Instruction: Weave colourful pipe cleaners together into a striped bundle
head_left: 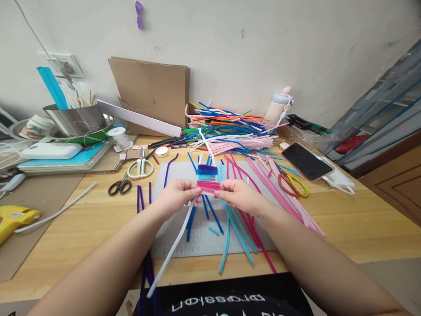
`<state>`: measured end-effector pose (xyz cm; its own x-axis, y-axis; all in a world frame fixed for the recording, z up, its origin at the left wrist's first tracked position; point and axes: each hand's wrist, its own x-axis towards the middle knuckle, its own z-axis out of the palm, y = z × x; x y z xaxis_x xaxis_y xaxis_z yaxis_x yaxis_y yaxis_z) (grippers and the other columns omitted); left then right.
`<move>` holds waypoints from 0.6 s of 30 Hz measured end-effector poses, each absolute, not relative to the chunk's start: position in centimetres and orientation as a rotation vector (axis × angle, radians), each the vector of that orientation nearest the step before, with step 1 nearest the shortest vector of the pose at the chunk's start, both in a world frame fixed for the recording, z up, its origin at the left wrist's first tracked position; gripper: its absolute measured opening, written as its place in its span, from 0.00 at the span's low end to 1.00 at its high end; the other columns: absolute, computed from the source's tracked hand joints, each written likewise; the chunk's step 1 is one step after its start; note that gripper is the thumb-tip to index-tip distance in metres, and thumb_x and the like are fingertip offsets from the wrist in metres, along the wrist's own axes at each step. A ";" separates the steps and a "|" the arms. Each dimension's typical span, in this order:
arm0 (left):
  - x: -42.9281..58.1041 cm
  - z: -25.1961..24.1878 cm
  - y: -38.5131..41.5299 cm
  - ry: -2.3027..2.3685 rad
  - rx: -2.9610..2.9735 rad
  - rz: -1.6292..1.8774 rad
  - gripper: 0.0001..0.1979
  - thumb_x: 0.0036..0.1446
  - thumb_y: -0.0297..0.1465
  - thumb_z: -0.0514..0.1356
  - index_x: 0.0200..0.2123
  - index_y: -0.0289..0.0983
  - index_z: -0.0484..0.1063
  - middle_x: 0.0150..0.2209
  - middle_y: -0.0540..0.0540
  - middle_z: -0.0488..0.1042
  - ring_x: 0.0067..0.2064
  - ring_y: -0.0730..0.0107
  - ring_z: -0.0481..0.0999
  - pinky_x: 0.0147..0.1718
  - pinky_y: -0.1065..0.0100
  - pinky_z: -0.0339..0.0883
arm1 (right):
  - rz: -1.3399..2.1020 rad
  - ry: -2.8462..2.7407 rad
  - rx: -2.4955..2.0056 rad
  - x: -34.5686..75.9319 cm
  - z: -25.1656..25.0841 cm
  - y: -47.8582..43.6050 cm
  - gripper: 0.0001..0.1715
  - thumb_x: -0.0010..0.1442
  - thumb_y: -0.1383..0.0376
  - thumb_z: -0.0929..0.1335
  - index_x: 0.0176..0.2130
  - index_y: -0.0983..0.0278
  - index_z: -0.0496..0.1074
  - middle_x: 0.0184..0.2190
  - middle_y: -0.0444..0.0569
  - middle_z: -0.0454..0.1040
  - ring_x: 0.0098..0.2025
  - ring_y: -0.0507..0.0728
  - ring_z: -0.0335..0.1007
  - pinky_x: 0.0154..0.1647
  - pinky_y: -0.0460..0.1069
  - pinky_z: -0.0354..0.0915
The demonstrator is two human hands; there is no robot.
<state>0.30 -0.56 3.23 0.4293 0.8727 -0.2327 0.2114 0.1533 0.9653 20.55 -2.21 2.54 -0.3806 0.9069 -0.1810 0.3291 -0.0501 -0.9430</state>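
A small striped panel of pipe cleaners (pixel 207 172), purple, blue, light blue and pink, is held up above the grey cutting mat (pixel 204 243). My left hand (pixel 182 194) pinches its lower left edge, and my right hand (pixel 238 194) grips the lower right edge. One white pipe cleaner (pixel 173 249) trails down from beside my left fingers; another white stem (pixel 207 145) sticks up from the panel's top. Light blue pipe cleaners (pixel 235 230), pink-red ones (pixel 259 245) and dark blue ones (pixel 190 224) lie on the mat underneath.
Behind the mat lies a pile of many-coloured pipe cleaners (pixel 230 129). White-handled scissors (pixel 140 168) and black scissors (pixel 120 186) rest at left, red-yellow scissors (pixel 292 184) at right near a phone (pixel 307 161). A yellow glue gun (pixel 16 219) lies far left; cardboard (pixel 154 92) leans on the wall.
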 end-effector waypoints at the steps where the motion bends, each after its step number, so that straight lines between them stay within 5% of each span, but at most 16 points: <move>1: 0.3 3.2 -0.5 1.051 1.324 0.641 0.13 0.47 0.38 0.62 0.22 0.33 0.70 0.21 0.48 0.74 0.21 0.77 0.67 0.21 0.74 0.54 | 1.474 -1.691 -1.290 20.6 2.6 -2.2 0.19 0.54 0.53 0.66 0.24 0.64 0.60 0.15 0.35 0.53 0.17 0.45 0.47 0.17 0.43 0.44; 18: -0.1 2.6 0.1 0.877 0.904 0.752 0.09 0.47 0.32 0.66 0.29 0.33 0.71 0.27 0.49 0.74 0.28 0.78 0.71 0.30 0.75 0.63 | 1.344 -1.559 -1.305 20.3 2.4 -2.1 0.17 0.54 0.54 0.66 0.25 0.64 0.62 0.14 0.36 0.59 0.16 0.46 0.52 0.17 0.43 0.48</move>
